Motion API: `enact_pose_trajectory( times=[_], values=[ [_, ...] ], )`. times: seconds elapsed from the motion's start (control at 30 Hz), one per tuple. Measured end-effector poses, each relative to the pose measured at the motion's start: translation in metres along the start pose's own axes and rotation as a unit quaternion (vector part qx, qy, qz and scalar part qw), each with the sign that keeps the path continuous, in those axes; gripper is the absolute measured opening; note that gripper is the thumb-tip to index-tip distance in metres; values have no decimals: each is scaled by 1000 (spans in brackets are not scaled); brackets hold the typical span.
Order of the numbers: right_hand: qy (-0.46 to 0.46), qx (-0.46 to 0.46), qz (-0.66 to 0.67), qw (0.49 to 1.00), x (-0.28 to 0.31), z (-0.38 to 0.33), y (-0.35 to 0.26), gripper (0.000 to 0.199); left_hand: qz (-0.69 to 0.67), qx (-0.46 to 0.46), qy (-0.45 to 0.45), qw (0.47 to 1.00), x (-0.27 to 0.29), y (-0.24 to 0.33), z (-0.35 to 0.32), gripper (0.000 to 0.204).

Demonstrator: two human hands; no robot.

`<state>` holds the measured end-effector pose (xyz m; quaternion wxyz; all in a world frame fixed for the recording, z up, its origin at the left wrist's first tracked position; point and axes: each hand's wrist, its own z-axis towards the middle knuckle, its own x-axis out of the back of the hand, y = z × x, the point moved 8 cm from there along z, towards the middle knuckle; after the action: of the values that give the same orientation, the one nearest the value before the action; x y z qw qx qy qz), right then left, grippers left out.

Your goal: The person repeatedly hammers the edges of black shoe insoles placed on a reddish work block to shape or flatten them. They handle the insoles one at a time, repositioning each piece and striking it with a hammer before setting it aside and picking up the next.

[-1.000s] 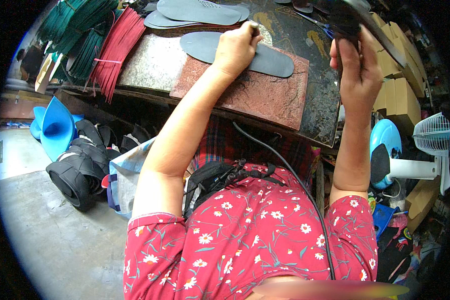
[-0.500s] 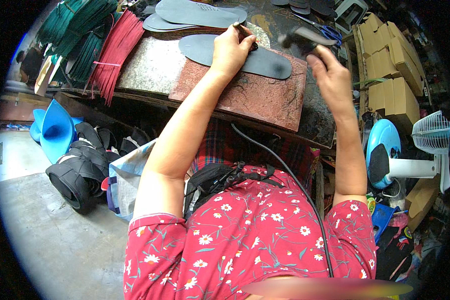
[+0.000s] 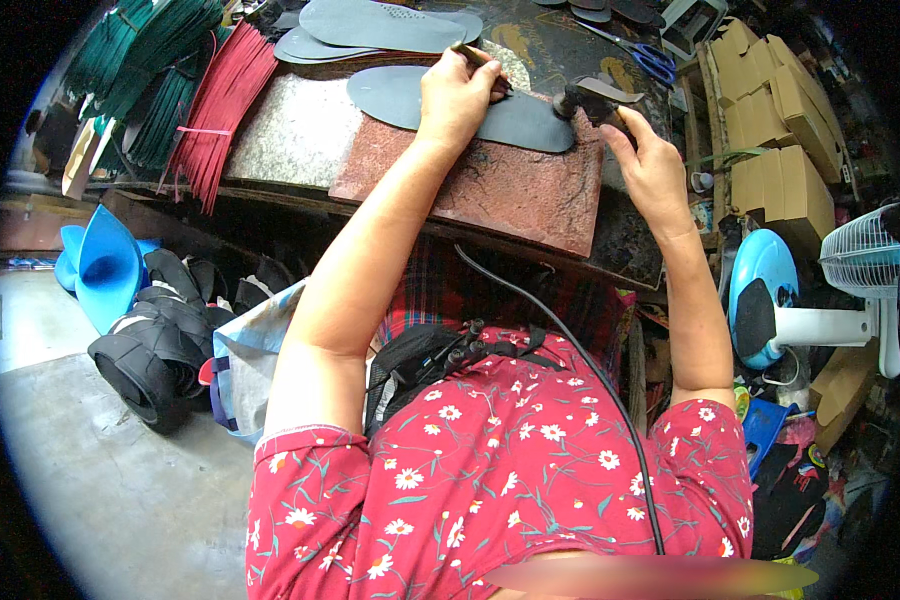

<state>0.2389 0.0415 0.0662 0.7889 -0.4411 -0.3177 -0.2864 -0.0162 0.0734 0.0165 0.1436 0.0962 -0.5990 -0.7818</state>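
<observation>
The sole (image 3: 525,127) lies partly across the red slab (image 3: 530,205), work apparently under way, left grip (image 3: 457,103) pinching a rod (image 3: 467,52), right grip (image 3: 653,165) clasping a hammer (image 3: 590,102), stacked soles (image 3: 380,27) behind the slab, status unclear.

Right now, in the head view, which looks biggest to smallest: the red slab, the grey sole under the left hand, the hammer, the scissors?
1. Red slab
2. Grey sole
3. Hammer and scissors: unsure, because the right hand hides part of the hammer.
</observation>
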Motion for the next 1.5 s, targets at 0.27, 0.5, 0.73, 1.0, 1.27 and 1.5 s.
enact_pose_trajectory(
  times=[0.27,0.5,0.73,1.0,1.27,1.5],
  values=[
    [115,94,164,975,77,7,-84,30,315,-276,-31,908,-26,55,-23,21],
    [0,34,-25,999,-1,-6,-3,36,33,-22,29,999,-9,13,-7,13],
    [49,1,201,978,66,4,-45,34,162,-139,-35,976,-19,29,-11,18],
    [20,45,84,995,16,3,-31,33,386,-275,-64,878,-49,50,-31,20],
    [-36,-37,-43,998,-4,-13,10,37,-185,-100,67,975,30,30,6,8],
    [-65,-50,-35,996,-1,4,4,38,70,-54,34,996,37,4,8,15]
  ],
)
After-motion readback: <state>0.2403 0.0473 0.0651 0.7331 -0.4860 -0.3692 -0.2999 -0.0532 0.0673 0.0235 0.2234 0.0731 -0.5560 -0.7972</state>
